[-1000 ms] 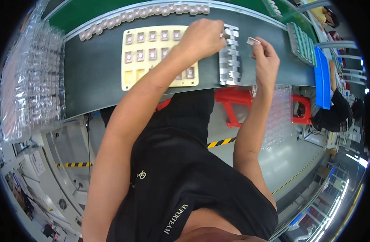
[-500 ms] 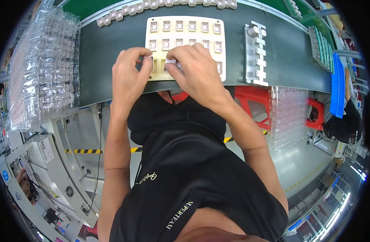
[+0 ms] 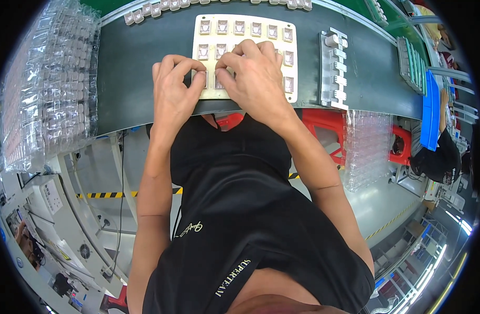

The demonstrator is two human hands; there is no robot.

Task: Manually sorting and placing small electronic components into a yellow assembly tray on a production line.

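A cream-coloured plate (image 3: 247, 40) with rows of square pockets lies on the dark bench before me, small clear-and-pinkish square parts seated in many of them. My left hand (image 3: 177, 91) is at the front left corner, thumb and index finger closed on a small square part (image 3: 206, 80) at the first pocket. Beside it, my right hand (image 3: 256, 78) bends over the front row. Its thumb and fingertips are closed at the neighbouring small square part (image 3: 218, 82). The right hand covers several pockets, and fingers partly hide both gripped parts.
Stacked clear plastic trays (image 3: 75, 78) rise at the left. A row of similar parts (image 3: 164, 7) lines the bench's far side. To the right stand a metal fixture with white pieces (image 3: 339, 68), green boards (image 3: 411, 65) and a blue bin (image 3: 431, 112). Red stools (image 3: 323, 128) are below the bench edge.
My left fingers have come onto the part in the first front pocket. A part my right fingers held above the second pocket now sits lower there. The view has shifted slightly.
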